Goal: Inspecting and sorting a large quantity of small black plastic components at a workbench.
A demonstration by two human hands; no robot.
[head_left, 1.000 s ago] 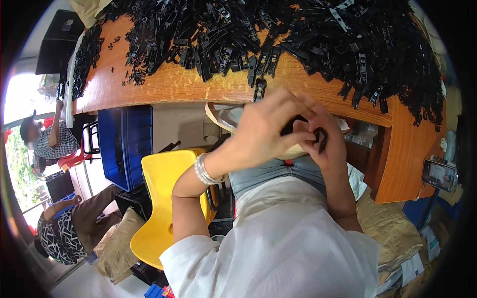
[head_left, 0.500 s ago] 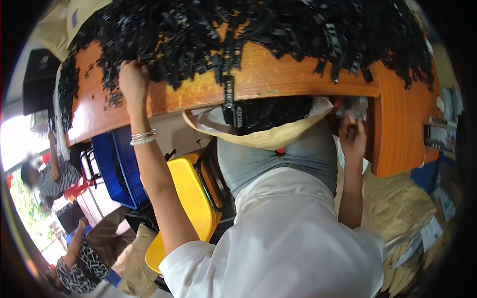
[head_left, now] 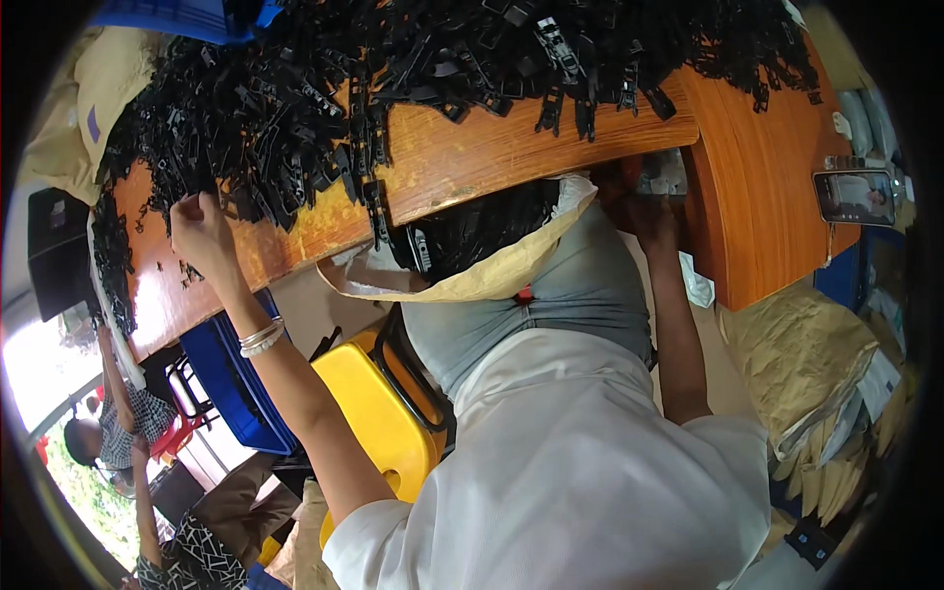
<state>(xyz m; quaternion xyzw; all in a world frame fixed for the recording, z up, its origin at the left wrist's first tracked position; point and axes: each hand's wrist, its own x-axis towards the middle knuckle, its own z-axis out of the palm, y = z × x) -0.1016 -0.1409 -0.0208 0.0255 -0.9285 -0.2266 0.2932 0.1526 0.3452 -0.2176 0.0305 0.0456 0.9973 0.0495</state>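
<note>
A heap of small black plastic clip-like parts [head_left: 285, 147] covers the far part of the wooden table [head_left: 551, 133]. At the heap's near left edge is my left hand [head_left: 205, 234], closed with its fingers curled in; whatever it holds is hidden. My right hand [head_left: 657, 224] reaches into the shadowed space below the tabletop, beside clear plastic [head_left: 661, 175]. Its fingers are dark and hard to make out. Across my lap lies an open paper sack [head_left: 492, 280] with more black parts inside. A strip of linked parts hangs from the table edge into it.
To the left stand a yellow chair [head_left: 379, 408] and a blue crate [head_left: 231, 379]. Two other people are at the far left. A phone [head_left: 855, 197] is mounted at the table's right side, above brown paper sacks [head_left: 801, 364]. A blue container [head_left: 187, 20] sits behind the heap.
My view has shifted, so the table sits further left. My right hand has gone deeper under the tabletop. My left hand stays at the heap's edge, its fingers now curled.
</note>
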